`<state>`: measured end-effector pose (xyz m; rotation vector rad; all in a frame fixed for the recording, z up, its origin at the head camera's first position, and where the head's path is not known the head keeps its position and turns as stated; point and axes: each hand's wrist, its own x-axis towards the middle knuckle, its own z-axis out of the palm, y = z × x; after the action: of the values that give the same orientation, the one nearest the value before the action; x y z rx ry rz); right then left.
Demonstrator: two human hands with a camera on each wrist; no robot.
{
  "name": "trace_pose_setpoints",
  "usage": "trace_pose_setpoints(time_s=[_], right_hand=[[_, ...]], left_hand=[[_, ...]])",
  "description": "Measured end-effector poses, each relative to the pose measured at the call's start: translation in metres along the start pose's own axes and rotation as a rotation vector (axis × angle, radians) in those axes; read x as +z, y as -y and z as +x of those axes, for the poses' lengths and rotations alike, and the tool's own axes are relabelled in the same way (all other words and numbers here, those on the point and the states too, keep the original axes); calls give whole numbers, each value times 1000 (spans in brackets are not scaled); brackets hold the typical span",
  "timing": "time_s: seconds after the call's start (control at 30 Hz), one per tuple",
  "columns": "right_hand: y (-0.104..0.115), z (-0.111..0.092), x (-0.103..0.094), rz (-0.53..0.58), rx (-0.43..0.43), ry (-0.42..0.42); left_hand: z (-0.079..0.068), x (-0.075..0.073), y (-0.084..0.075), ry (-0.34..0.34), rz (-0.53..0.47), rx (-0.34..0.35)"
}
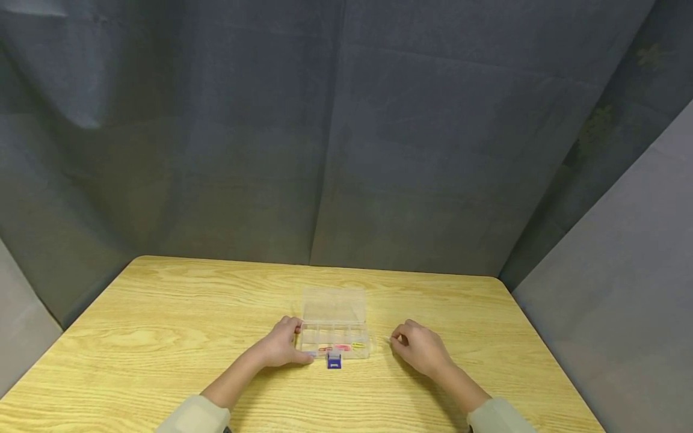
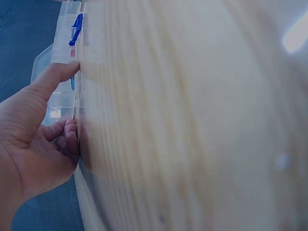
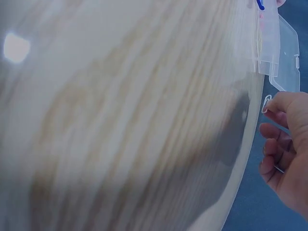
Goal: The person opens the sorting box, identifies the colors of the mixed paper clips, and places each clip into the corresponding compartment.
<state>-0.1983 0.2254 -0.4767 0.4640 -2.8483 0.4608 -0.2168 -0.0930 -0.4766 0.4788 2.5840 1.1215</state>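
Note:
A clear plastic compartment box [image 1: 361, 355] lies on the table with its clear lid [image 1: 334, 305] raised at the back. Small coloured clips sit in its front row: red and pink clips [image 1: 343, 347], yellow clips [image 1: 358, 345] and blue ones beside the left thumb. My left hand [image 1: 280, 346] grips the box's left end, thumb along the front and fingers at the side. A blue latch-like piece [image 1: 334, 362] stands at the front edge. To the right of the box, my right hand [image 1: 422, 349] pinches a white paper clip [image 3: 267, 103] between thumb and forefinger, above the table.
The wooden table [image 1: 216, 300] extends around the box on all sides. A dark cloth curtain [image 1: 411, 150] hangs behind its back edge, and a pale panel [image 1: 622, 270] stands along the right.

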Motion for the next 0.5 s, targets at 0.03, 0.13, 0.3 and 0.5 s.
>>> trace_pose_setpoints(time_s=[0.03,0.13,0.3,0.5], right_hand=[[0,0,0,1,-2,-2],[2,0,-1,5,-8,-9],[3,2,-2,12,-4,-11],[2,3,-2,19,11,6]], left_hand=[[0,0,0,1,-5,-2],[1,0,1,4,-12,-7],[1,0,2,1,-5,-1],[1,1,0,-3,6,-3]])
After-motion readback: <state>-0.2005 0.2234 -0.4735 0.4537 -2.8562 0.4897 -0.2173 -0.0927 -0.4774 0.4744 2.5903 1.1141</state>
